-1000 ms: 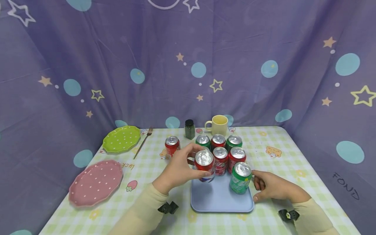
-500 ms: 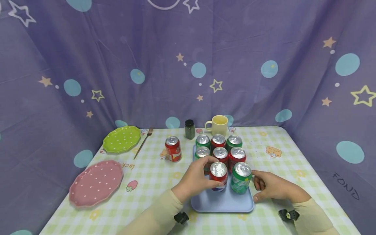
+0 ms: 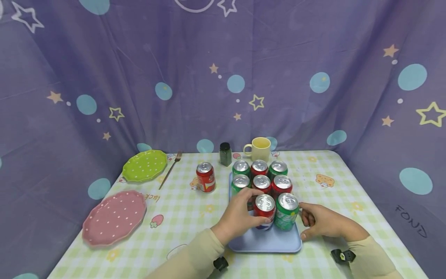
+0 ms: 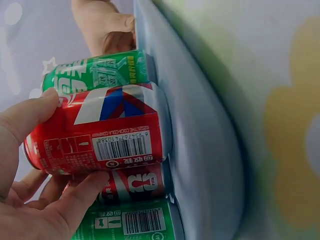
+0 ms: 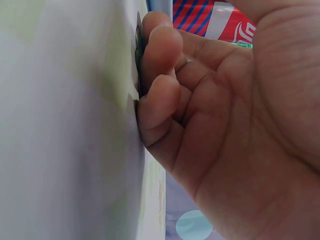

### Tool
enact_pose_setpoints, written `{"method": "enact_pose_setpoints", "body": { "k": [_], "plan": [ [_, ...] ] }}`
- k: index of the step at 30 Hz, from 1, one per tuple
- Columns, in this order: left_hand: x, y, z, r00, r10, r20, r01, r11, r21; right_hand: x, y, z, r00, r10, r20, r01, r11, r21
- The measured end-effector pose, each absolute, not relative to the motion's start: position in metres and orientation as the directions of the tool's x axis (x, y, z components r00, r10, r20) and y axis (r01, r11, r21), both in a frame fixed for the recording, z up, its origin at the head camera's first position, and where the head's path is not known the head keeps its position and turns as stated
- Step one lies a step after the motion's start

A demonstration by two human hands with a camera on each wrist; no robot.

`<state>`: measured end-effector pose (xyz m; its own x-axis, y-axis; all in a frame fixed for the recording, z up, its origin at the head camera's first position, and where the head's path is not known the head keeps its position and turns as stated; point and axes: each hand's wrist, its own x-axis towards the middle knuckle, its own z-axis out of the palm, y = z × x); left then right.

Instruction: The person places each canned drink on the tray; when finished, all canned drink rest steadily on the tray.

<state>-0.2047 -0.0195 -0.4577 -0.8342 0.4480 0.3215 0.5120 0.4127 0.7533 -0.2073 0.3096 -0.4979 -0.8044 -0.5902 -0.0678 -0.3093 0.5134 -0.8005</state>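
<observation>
My left hand point(image 3: 237, 217) grips a red Coca-Cola can point(image 3: 265, 209) between thumb and fingers. The can is upright at the front of the light blue tray point(image 3: 259, 246), its base against the tray in the left wrist view. Right beside it stands a green soda can point(image 3: 286, 217). Behind these, several red and green cans stand packed in two rows on the tray. My right hand point(image 3: 324, 223) rests at the tray's right edge, fingers loosely curled, thumb near the front corner. In the right wrist view its fingertips point(image 5: 162, 95) lie by the tablecloth.
A lone red can point(image 3: 206, 178) stands on the tablecloth left of the tray. Farther left are a pink plate point(image 3: 115, 219), a green plate point(image 3: 144, 166) and a fork point(image 3: 170, 170). At the back stand a dark-lidded jar point(image 3: 225, 155) and a yellow mug point(image 3: 260, 150).
My left hand has carried the red Coca-Cola can right and down toward the front of the tray, up beside the green can. My right hand has stayed in place.
</observation>
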Motion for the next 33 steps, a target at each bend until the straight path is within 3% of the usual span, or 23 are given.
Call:
{"method": "enact_pose_setpoints", "body": {
  "k": [8, 19, 23, 27, 30, 33],
  "plan": [
    [-0.203, -0.020, -0.462, -0.843, 0.433, 0.317, 0.521, 0.515, 0.681, -0.207, 0.307, -0.496, -0.802, -0.594, -0.061, -0.328, 0.524, -0.786],
    [-0.202, -0.020, -0.462, -0.836, 0.446, 0.319, 0.531, 0.513, 0.675, -0.207, 0.309, -0.498, -0.805, -0.587, -0.086, -0.294, 0.520, -0.802],
    [-0.200, -0.026, -0.449, -0.814, 0.478, 0.330, 0.570, 0.545, 0.615, -0.206, 0.309, -0.498, -0.807, -0.584, -0.086, -0.289, 0.517, -0.806],
    [-0.204, -0.042, -0.426, -0.784, 0.502, 0.364, 0.602, 0.475, 0.642, -0.207, 0.308, -0.497, -0.810, -0.579, -0.090, -0.282, 0.520, -0.806],
    [-0.213, -0.061, -0.409, -0.779, 0.468, 0.417, 0.609, 0.411, 0.678, -0.207, 0.309, -0.498, -0.813, -0.576, -0.089, -0.286, 0.527, -0.800],
    [-0.230, -0.082, -0.402, -0.790, 0.363, 0.493, 0.612, 0.433, 0.662, -0.207, 0.309, -0.498, -0.814, -0.575, -0.080, -0.302, 0.537, -0.787]
  ]
}}
